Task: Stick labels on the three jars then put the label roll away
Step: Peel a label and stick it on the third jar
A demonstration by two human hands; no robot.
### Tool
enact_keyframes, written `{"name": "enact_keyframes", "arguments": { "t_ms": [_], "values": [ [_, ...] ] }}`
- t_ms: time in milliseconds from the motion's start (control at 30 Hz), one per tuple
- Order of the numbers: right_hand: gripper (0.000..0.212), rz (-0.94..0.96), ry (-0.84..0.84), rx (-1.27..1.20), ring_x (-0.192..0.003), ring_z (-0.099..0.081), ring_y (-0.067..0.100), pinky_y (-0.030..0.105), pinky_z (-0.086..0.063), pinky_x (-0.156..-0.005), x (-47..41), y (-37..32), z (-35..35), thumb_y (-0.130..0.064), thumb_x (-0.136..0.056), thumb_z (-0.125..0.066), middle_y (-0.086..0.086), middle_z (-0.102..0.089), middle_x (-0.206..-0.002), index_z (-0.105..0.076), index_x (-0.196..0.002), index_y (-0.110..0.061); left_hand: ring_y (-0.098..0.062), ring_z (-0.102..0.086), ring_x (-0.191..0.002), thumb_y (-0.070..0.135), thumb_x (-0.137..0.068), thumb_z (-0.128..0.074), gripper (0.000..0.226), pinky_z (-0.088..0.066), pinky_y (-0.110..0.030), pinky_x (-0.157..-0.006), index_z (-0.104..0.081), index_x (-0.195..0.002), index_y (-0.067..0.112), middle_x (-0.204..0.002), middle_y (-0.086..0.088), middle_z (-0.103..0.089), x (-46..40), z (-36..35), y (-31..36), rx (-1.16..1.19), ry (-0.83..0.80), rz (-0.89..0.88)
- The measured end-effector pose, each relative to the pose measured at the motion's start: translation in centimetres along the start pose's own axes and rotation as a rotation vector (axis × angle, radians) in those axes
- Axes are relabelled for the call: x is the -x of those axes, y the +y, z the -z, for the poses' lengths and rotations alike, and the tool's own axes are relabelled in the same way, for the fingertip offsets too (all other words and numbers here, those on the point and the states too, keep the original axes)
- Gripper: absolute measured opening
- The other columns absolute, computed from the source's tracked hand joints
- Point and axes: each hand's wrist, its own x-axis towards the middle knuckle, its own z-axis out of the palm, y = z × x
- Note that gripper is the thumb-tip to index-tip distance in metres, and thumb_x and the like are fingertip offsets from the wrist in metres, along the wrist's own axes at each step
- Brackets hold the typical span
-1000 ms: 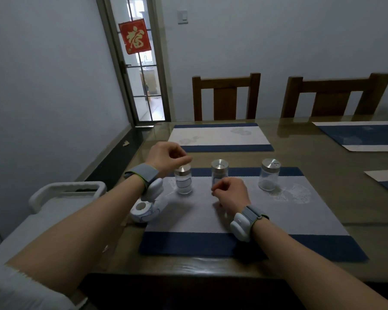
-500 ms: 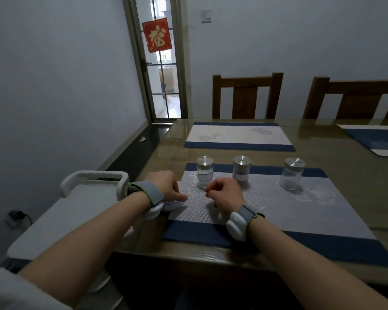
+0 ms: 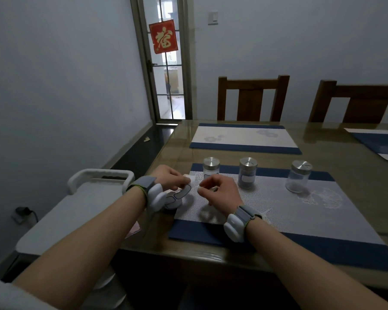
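Pinching the label roll (image 3: 177,196) at the placemat's (image 3: 278,211) left edge, the left hand (image 3: 169,179) held its strip; the right hand (image 3: 220,192) curled beside it, grip unclear. 3 jars (image 3: 248,173) stood behind, 2 chairs (image 3: 252,98) beyond the table (image 3: 336,157).

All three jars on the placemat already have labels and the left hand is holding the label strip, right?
Not quite. The head view shows labels only on the left jar and the middle jar; the right jar is bare clear glass. The rest holds: the left hand does pinch the label strip at the placemat's left edge.
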Motion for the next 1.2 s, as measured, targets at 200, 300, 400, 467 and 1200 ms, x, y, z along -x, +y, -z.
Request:
{"name": "enact_keyframes", "arguments": {
  "t_ms": [200,300,400,467,1200],
  "values": [
    [0.023,0.117,0.020,0.067,-0.075,-0.060,0.002,0.026,-0.051,-0.074,0.5,-1.1,-1.0,-0.030,-0.070,-0.079,-0.009,-0.065,-0.080,-0.069,-0.090,-0.023,-0.004,-0.053,-0.050,0.019,-0.079,-0.072,0.008,-0.040,-0.012,-0.041,-0.072,-0.080,0.011,-0.063,0.000,-0.063,0.8,0.6,-0.4,0.194,-0.006,0.048],
    [0.026,0.121,0.024,0.078,-0.076,-0.060,0.004,0.029,-0.051,-0.074,0.4,-1.0,-1.4,-0.035,-0.069,-0.080,-0.006,-0.066,-0.082,-0.070,-0.091,-0.027,-0.008,-0.058,-0.062,0.019,-0.078,-0.073,0.008,-0.042,-0.016,-0.047,-0.071,-0.085,0.015,-0.074,-0.002,-0.066,0.9,0.9,-0.7,0.215,-0.022,0.069],
    [0.026,0.141,0.027,0.092,-0.065,-0.055,0.000,0.025,-0.047,-0.070,0.3,-0.9,-1.9,-0.038,-0.069,-0.079,-0.006,-0.067,-0.081,-0.071,-0.091,-0.027,-0.012,-0.062,-0.070,0.015,-0.079,-0.071,0.006,-0.043,-0.020,-0.054,-0.068,-0.084,0.017,-0.078,-0.003,-0.067,0.8,0.9,-1.0,0.266,-0.014,0.102],
    [0.026,0.156,0.028,0.117,-0.061,-0.050,-0.002,0.024,-0.045,-0.068,0.3,-0.9,-2.0,-0.037,-0.070,-0.079,-0.006,-0.067,-0.082,-0.072,-0.093,-0.027,-0.015,-0.064,-0.076,0.013,-0.081,-0.070,0.006,-0.044,-0.023,-0.059,-0.067,-0.084,0.018,-0.082,-0.005,-0.069,0.8,0.9,-1.0,0.306,-0.016,0.123],
    [0.015,0.353,0.117,0.359,-0.072,-0.053,0.007,0.025,-0.042,-0.065,0.2,-1.0,-2.5,-0.030,-0.074,-0.077,-0.006,-0.058,-0.078,-0.077,-0.086,-0.021,-0.018,-0.050,-0.070,0.021,-0.080,-0.068,0.017,-0.040,-0.030,-0.078,-0.060,-0.069,0.011,-0.072,-0.007,-0.055,0.5,0.8,0.0,0.194,-0.096,0.329]
  ]
}}
